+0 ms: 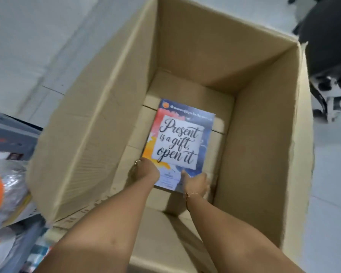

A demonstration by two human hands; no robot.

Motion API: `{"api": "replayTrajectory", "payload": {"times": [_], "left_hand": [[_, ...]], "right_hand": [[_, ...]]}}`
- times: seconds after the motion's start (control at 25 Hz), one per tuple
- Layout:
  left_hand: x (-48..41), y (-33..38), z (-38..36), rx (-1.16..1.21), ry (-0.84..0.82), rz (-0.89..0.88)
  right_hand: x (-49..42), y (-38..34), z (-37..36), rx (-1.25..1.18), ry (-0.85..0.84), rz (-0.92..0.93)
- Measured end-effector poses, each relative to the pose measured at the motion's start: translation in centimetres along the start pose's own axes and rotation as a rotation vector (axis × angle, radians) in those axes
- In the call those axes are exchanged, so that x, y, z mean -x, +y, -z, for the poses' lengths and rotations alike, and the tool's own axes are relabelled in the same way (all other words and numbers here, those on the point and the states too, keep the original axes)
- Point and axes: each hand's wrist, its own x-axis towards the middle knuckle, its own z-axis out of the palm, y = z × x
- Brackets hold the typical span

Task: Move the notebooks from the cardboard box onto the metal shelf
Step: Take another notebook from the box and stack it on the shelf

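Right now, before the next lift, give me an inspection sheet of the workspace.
Surface: pale floor around the box.
Job's things: cardboard box open, deep; one notebook visible at the bottom, cover up, reading "Present is a gift, open it"; whether more lie beneath cannot be told. Metal shelf at left edge.
Clutter: plastic-wrapped goods with orange marking on the shelf.
Grippers: left hand and right hand both gripping the notebook's near edge.
Cables: nothing seen.
Surroundings: dark chair at upper right.
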Motion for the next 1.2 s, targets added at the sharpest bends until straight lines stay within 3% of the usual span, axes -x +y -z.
{"api": "replayTrajectory", "payload": {"times": [0.08,0.24,0.48,0.56,0.68,0.8,0.88,0.96,1.08,1.2], "left_hand": [[0.1,0.4,-0.1,0.057,0.095,0.056],[1.8,0.5,2.2,0.003,0.118,0.048],[8.8,-0.8,11.9,0.040,0.394,-0.296],[13.2,-2.9,15.7,0.128,0.573,-0.463],[20.8,-8.7,21.0,0.272,1.019,-0.682],[29.6,-17.4,26.1,0.457,1.529,-0.789],[36.0,-23.1,28.8,0.505,1.778,-0.745],[42.1,-28.2,31.2,0.483,1.978,-0.580],[48.2,-33.7,35.5,0.471,1.966,-0.232],[49.6,-36.8,40.4,0.449,1.814,0.040]], "right_hand": [[0.2,-0.3,-0.1,-0.019,0.060,0.021],[2.3,-3.5,1.1,-0.130,0.196,-0.057],[9.1,-9.8,5.0,-0.382,0.270,0.204],[13.6,-11.9,7.1,-0.589,0.314,0.454],[22.6,-14.6,10.8,-0.910,0.315,0.851],[34.7,-18.3,12.9,-1.231,0.086,1.260],[43.5,-20.4,14.3,-1.315,-0.104,1.422],[51.2,-21.1,16.4,-1.288,-0.257,1.589],[59.9,-22.3,19.1,-1.058,-0.187,1.916],[67.2,-25.6,20.1,-0.739,-0.199,2.028]]}}
